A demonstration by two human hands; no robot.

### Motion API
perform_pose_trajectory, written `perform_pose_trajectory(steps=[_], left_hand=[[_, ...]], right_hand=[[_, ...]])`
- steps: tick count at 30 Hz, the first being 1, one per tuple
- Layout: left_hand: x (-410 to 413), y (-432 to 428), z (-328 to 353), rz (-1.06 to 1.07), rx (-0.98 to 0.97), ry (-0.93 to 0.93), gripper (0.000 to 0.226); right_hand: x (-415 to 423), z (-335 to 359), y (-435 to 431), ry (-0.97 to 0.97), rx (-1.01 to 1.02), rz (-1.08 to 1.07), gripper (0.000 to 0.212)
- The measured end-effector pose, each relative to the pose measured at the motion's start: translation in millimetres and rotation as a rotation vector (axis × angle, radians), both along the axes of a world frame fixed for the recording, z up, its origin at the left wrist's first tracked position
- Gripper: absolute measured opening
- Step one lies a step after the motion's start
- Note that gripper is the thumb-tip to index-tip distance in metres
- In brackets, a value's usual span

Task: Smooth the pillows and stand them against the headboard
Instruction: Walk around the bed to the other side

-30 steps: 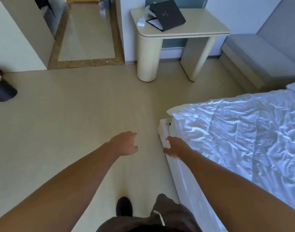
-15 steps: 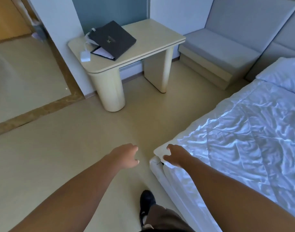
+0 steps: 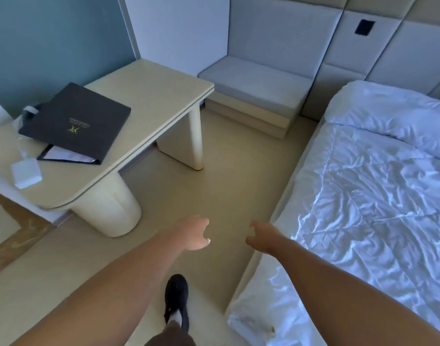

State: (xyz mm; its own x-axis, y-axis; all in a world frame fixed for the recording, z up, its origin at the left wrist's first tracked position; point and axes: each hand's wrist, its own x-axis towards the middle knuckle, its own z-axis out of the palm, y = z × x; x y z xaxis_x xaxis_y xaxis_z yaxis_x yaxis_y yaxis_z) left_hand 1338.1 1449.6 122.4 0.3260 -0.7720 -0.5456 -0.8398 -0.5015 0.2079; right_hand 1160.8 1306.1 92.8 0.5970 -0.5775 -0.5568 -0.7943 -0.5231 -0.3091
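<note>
A white pillow [image 3: 393, 118] lies flat at the head of the bed, at the right edge of the head view, below the padded grey headboard [image 3: 378, 46]. A crumpled white duvet [image 3: 363, 211] covers the bed. Both my arms reach forward over the floor beside the bed. My left hand [image 3: 195, 233] hangs with loosely curled fingers and holds nothing. My right hand [image 3: 262, 236] is also empty with relaxed fingers, just left of the mattress edge. Both hands are far from the pillow.
A cream table [image 3: 149, 116] stands on the left with a black folder [image 3: 76, 121] and a small white box [image 3: 26, 174] on it. A grey upholstered bench [image 3: 256, 91] fills the corner beyond. Beige floor [image 3: 226, 176] runs between table and bed. My dark shoe [image 3: 176, 298] steps forward.
I have walked along the bedside toward the headboard. My right hand has let go of the duvet corner and now hangs free. The pillow and headboard have come into view.
</note>
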Motion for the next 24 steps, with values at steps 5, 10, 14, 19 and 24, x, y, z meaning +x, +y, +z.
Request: perform_pose_trajectory(steps=[5,10,14,19,24], left_hand=[[88.5,-72.6,7.2,-0.144,0.000,0.026,0.049],[150.0,-154.8,20.4,-0.261,-0.009,0.000,0.054],[174.2,-230.0,17.3,-0.380,0.007,-0.036,0.049],[192.7,-336.9,0.9,-0.471,0.043,-0.054,0.052],[205.9,-455.9,3.0,-0.456,0.049,-0.083,0.056]], right_hand=[[61.3,12.6,-41.1,0.026,-0.021,-0.175,0.048],[104.8,26.7,-94.3,0.020,-0.049,-0.254,0.042],[120.6,25.8,-150.0,0.024,-0.045,-0.319,0.041],[132.4,17.0,-252.1,0.074,-0.024,-0.342,0.055],[148.7,17.7,-372.5,0.027,-0.028,-0.370,0.055]])
